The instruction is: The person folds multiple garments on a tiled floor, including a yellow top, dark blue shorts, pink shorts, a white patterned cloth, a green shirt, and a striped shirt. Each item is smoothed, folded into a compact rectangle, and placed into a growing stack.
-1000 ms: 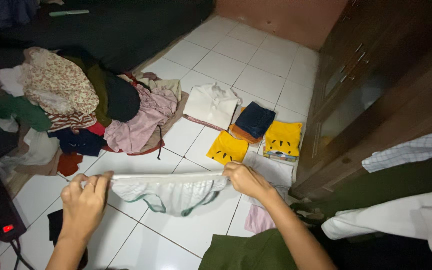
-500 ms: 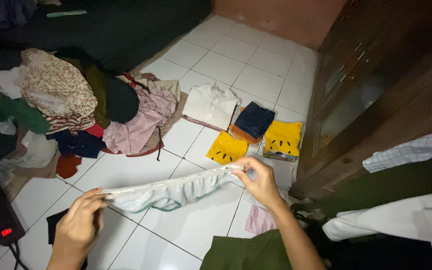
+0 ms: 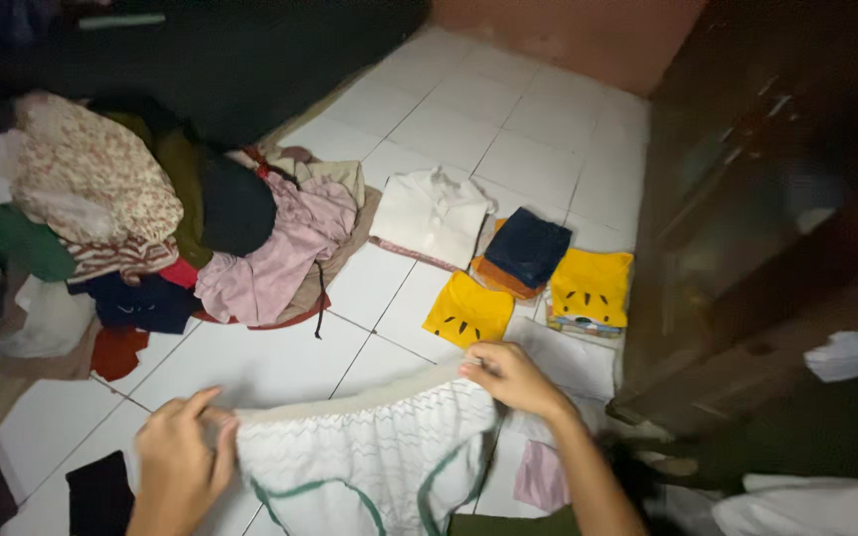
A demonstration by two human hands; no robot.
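Observation:
A small white garment (image 3: 359,457) with green trim lies spread flat on the white tiled floor (image 3: 270,357) in front of me. My left hand (image 3: 181,462) presses on its left top corner, fingers curled over the waistband. At its right top corner, my right hand (image 3: 510,377) pinches the band. The lower part of the garment runs out of the bottom of the view.
A heap of unfolded clothes (image 3: 151,218) fills the left. Folded pieces lie ahead: a white one (image 3: 429,213), a dark blue one (image 3: 530,248), two yellow ones (image 3: 467,310). A dark wooden wardrobe (image 3: 777,179) stands right. A pink cloth (image 3: 540,476) lies near my right arm.
The garment, held stretched in the air between both hands, has come down and now lies spread flat on the floor. Both hands lowered with it; the view shifted slightly.

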